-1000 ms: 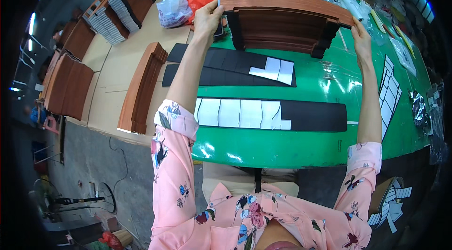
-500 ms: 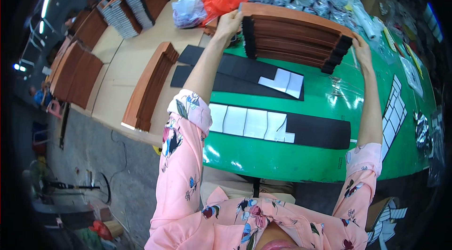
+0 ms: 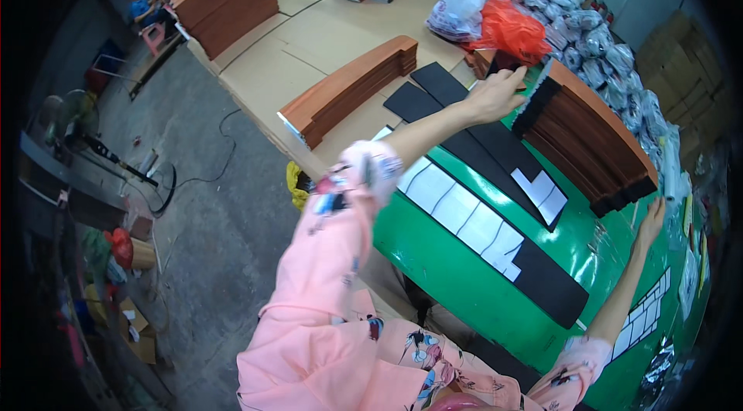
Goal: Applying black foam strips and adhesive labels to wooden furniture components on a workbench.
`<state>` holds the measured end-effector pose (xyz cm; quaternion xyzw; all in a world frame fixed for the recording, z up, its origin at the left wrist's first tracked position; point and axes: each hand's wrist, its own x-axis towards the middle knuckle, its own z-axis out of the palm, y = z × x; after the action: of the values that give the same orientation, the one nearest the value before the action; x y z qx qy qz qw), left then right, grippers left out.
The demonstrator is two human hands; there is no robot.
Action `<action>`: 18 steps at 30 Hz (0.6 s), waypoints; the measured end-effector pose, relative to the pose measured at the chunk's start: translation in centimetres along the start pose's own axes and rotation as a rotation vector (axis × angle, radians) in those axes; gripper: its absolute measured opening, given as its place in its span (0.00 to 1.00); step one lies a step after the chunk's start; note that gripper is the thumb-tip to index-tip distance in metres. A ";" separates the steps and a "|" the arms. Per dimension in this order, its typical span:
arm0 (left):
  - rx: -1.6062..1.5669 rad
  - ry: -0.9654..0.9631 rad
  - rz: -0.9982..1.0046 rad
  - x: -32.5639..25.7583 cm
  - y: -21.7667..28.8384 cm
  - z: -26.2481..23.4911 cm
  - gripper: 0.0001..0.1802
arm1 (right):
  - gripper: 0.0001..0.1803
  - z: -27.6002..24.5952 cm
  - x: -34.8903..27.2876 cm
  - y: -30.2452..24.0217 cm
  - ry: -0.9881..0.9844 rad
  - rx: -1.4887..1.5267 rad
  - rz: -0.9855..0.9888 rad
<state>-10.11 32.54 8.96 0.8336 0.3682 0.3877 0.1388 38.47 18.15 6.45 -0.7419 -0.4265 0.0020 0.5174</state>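
A stack of curved brown moulded strips (image 3: 584,140) with black ends stands on the green table top. Just off its left end is my left hand (image 3: 498,95), fingers stretched out and holding nothing. Beside the right end, my right hand (image 3: 652,221) is slightly apart from the stack with its fingers extended. Between my arms lie black flat strips (image 3: 553,279); the nearest carries a row of white pieces (image 3: 464,214). A smaller white piece (image 3: 542,194) rests on another black strip. Small brown blocks (image 3: 481,63) sit beyond my left hand, partly hidden by it.
Another brown strip stack (image 3: 352,90) stands on the tan board surface (image 3: 309,47) at left. Plastic-wrapped bundles (image 3: 596,39) are heaped at the back, beside a red plastic bag (image 3: 511,28) and a white one (image 3: 457,12). A white-pieced sheet (image 3: 642,314) lies at right.
My view has swung left, so the table appears turned and shifted right. Both hands have come off the ends of the brown stack, which they gripped before.
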 end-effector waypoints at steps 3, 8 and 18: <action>0.418 0.089 0.259 -7.8 -3.4 -7.4 0.24 | 0.24 -2.2 -6.2 0.0 -0.054 0.144 0.035; 0.848 0.071 -0.457 -18.2 -10.8 -18.7 0.30 | 0.16 -5.1 -14.1 3.6 -0.176 0.230 0.125; 0.642 0.008 -0.669 -20.6 -10.2 -21.5 0.33 | 0.10 -1.1 -22.9 -8.8 -0.449 0.144 -0.025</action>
<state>-40.22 23.59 6.72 0.6682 0.7190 0.1910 -0.0104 18.83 3.70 3.74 -0.6786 -0.5389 0.1910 0.4611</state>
